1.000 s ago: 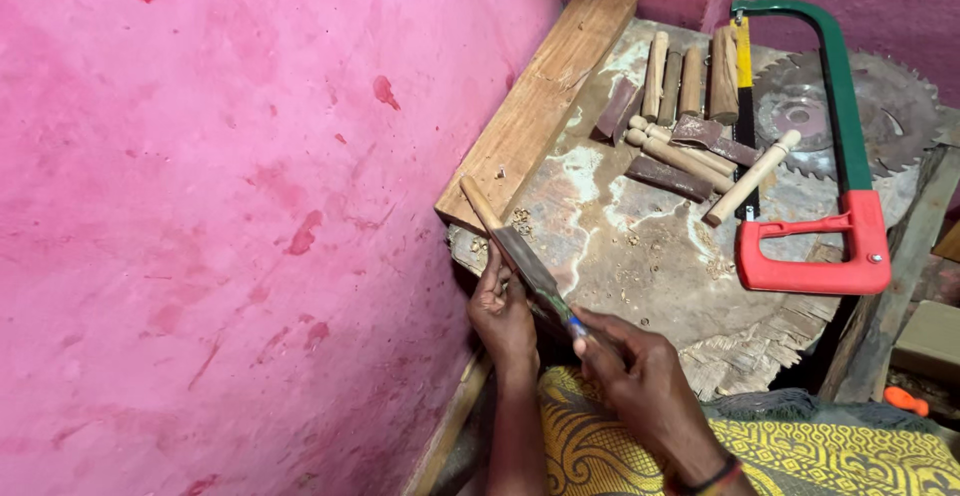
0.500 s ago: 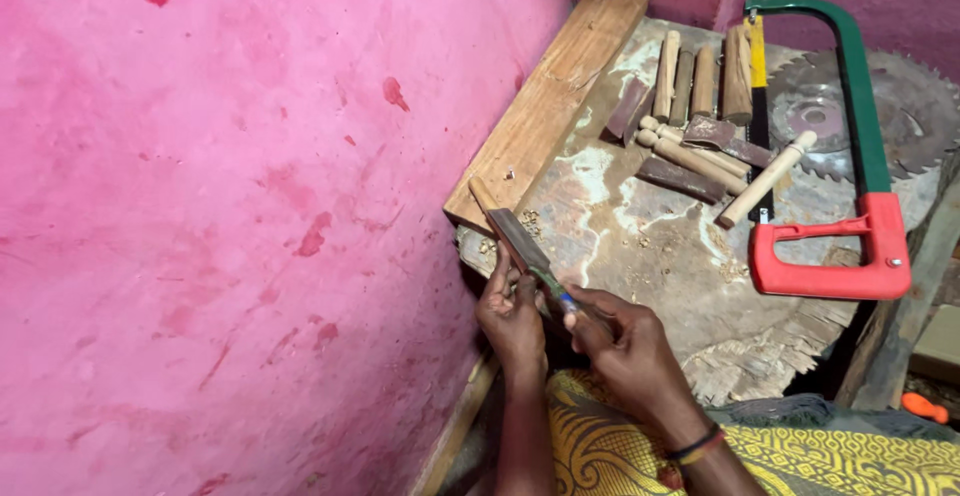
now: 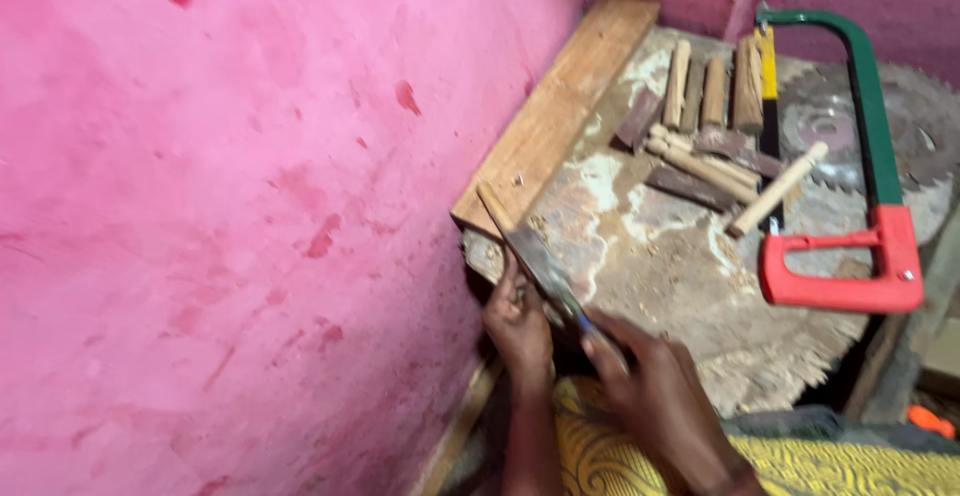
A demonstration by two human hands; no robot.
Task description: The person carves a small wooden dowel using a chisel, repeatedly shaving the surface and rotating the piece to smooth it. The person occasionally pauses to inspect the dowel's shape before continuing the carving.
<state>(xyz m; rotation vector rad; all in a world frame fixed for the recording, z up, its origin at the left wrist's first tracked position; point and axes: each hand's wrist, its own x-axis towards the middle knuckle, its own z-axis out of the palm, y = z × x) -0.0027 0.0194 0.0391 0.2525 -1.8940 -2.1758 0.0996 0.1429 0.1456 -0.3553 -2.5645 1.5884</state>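
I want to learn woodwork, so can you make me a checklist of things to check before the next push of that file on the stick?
1. Left hand steadies the stick: ok, it grips low by the work.
2. Right hand on the file handle: ok, fingers wrapped round its end.
3. Stick rests on the plank edge: ok, its tip lies there.
4. Fingers away from the file's face: cannot tell, the picture is blurred.
5. Hacksaw out of the way: ok, it lies far to the right.
6. Loose dowels apart from the hands: ok, further back on the bench.
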